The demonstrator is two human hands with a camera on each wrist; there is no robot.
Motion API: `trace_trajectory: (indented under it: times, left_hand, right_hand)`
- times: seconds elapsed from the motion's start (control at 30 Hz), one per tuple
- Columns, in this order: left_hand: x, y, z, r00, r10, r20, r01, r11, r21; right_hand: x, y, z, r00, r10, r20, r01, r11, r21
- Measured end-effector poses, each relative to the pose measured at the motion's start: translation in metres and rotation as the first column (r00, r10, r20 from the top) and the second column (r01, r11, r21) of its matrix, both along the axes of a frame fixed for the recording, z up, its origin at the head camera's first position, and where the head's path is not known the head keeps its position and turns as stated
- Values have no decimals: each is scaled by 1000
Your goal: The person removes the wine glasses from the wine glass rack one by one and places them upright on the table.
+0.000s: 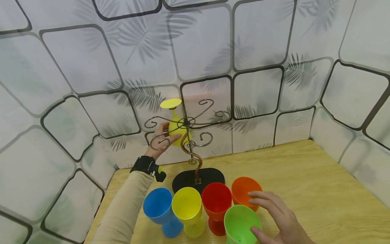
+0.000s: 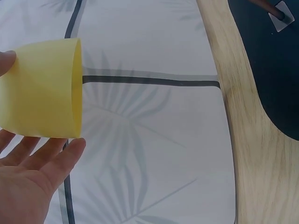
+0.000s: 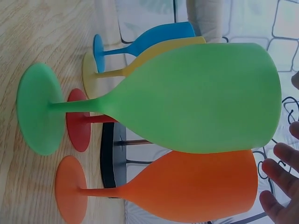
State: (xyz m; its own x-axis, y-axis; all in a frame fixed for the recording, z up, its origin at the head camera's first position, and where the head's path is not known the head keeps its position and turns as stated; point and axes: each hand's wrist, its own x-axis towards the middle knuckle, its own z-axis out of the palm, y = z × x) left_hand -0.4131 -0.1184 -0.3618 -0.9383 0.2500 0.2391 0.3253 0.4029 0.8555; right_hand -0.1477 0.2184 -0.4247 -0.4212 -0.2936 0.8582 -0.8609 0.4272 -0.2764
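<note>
My left hand (image 1: 158, 140) holds a yellow goblet (image 1: 174, 125) upside down by its bowl, foot upward, among the wire arms at the left of a metal glass rack (image 1: 199, 164). Whether its stem sits in a wire arm I cannot tell. The left wrist view shows the thumb on one side of the yellow bowl (image 2: 42, 88) and the fingers on the other. My right hand (image 1: 281, 217) hovers with fingers spread by the rims of a green goblet (image 1: 242, 225) and an orange goblet (image 1: 246, 189), both upright; contact is unclear. The right wrist view shows its fingertips beyond the rims.
Also upright before the rack are a blue goblet (image 1: 158, 205), a second yellow goblet (image 1: 187, 205) and a red goblet (image 1: 217, 203). The rack's black base (image 1: 182, 181) stands on the wooden table (image 1: 289, 169). Patterned cloth (image 1: 202, 40) hangs behind and at the sides.
</note>
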Motion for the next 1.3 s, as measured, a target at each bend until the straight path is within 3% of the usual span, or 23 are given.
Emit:
trace_trajectory:
  times: [0.27, 0.47, 0.73, 0.83, 1.03, 1.2, 1.3]
  left_hand:
    - [2, 7, 2, 1000, 11, -25, -12, 1000, -27]
    - [0, 10, 3, 998, 56, -6, -57, 998, -30]
    - [24, 18, 35, 1000, 18, 25, -18, 1000, 16]
    - [21, 15, 30, 1000, 29, 9, -30, 999, 12]
    - [5, 12, 8, 999, 37, 21, -37, 999, 6]
    - [8, 17, 13, 997, 48, 63, -47, 999, -16]
    - [12, 22, 21, 998, 34, 45, -33, 999, -20]
  right_hand:
    - [0, 4, -2, 999, 30, -24, -31, 999, -19]
    - [3, 7, -5, 1000, 26, 14, -25, 999, -33]
    - [10, 9, -4, 996, -62, 69, 64, 998, -28]
    - [9, 8, -4, 997, -52, 56, 54, 998, -32]
    - [13, 9, -10, 997, -48, 55, 50, 998, -28]
    - [20, 9, -12, 987, -98, 125, 102, 995, -23]
    - [21, 9, -12, 986, -103, 128, 108, 994, -34]
